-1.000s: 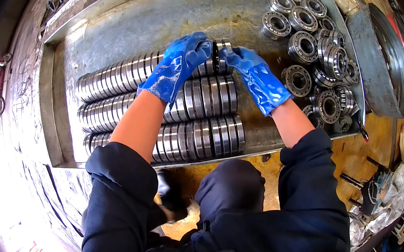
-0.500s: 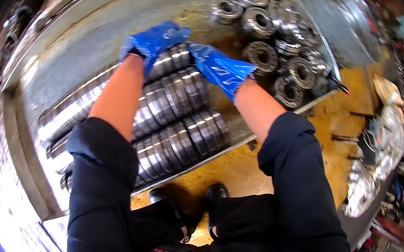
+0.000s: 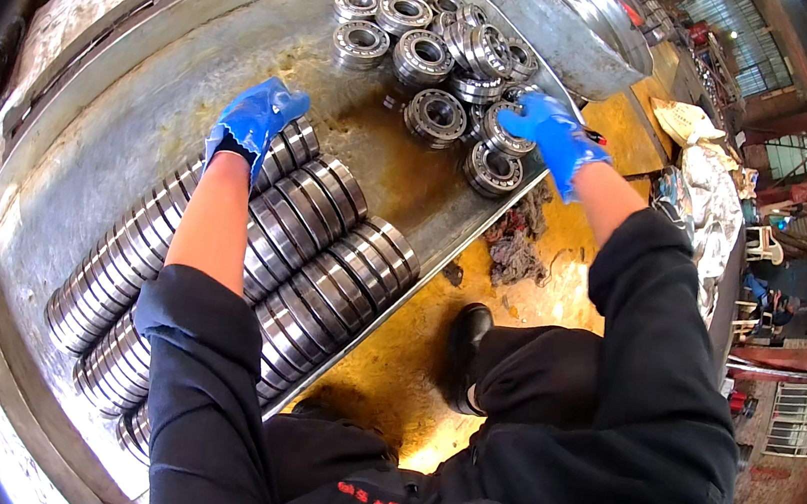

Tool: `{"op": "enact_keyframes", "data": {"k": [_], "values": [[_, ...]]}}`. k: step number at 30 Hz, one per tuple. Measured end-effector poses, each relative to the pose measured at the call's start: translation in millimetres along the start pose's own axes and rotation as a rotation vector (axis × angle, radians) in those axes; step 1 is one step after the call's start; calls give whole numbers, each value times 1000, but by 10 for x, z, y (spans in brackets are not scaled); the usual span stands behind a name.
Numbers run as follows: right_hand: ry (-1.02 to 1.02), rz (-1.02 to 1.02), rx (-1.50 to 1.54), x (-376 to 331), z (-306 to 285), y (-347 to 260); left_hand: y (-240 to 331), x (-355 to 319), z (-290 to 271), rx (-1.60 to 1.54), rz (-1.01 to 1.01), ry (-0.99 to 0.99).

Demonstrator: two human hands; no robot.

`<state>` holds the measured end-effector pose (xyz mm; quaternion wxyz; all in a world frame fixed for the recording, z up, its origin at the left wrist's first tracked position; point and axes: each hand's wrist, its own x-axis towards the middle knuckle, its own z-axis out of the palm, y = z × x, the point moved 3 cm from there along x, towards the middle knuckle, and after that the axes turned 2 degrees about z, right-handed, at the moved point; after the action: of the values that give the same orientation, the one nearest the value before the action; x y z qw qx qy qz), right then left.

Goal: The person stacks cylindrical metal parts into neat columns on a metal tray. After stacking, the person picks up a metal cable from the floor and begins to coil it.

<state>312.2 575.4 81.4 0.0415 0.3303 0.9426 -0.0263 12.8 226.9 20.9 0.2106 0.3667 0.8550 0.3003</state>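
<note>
Both my hands wear blue gloves. My left hand (image 3: 257,118) rests on the far end of the top row of steel bearing rings (image 3: 221,260), which lie packed on edge in three long rows inside a shallow metal tray (image 3: 122,86). My right hand (image 3: 551,131) reaches to the pile of loose roller bearings (image 3: 438,50) at the tray's far right and closes its fingers over one bearing (image 3: 507,134) at the pile's near edge. That bearing still sits among the others.
A large metal basin (image 3: 564,15) stands beyond the loose bearings. A dirty rag (image 3: 515,246) lies on the oily yellow floor (image 3: 561,281) beside the tray's near rim. My black shoe (image 3: 465,345) and dark trousers fill the lower middle. More rings line the far left edge.
My right hand has left the row of rings and moved right to the loose bearing pile, closing on one. My left hand stays on the row's end. The view has shifted right.
</note>
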Motion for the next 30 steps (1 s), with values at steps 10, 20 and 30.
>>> {"op": "enact_keyframes", "data": {"k": [10,20,30], "values": [[124,226,-21,71,829,-72,-33,-37,73,-92,13,15],[-685,148,1503,-645,1014,-1109,15,55,99,-55,-55,15],[-1005,-138,796,-946,993,-1356,-50,74,220,-41,-50,88]]}}
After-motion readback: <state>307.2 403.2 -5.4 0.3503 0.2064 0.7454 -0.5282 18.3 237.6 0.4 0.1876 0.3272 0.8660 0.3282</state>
